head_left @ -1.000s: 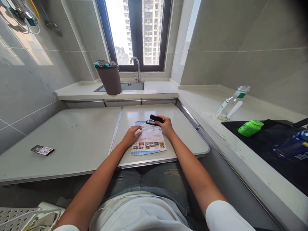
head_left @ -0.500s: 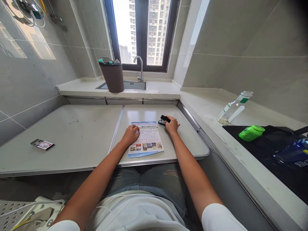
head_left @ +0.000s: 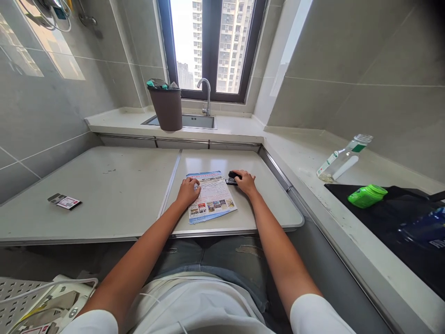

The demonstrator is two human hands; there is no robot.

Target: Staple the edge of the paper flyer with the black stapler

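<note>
Printed paper sheets (head_left: 212, 197), with colour photos along the bottom and blue edges, lie on the white table, slightly turned. My left hand (head_left: 188, 191) rests at their left edge, its bent fingers holding the paper down. In my right hand (head_left: 246, 182) is a black stapler (head_left: 231, 178), gripped from the right. Its front end is at the upper right edge of the sheets; I cannot tell whether paper is between its jaws. My right fingers partly hide its back end.
The table (head_left: 128, 190) has a small card packet (head_left: 65, 202) on its left half. A brown bin (head_left: 167, 109) stands by the sink (head_left: 198, 121). On the right counter are a clear bottle (head_left: 342, 160), a green jar (head_left: 367, 195) and a blue bottle (head_left: 422, 228).
My right hand has brought the stapler slightly left, up to the edge of the sheets. The paper has turned a little counter-clockwise under my left hand. The view has shifted slightly.
</note>
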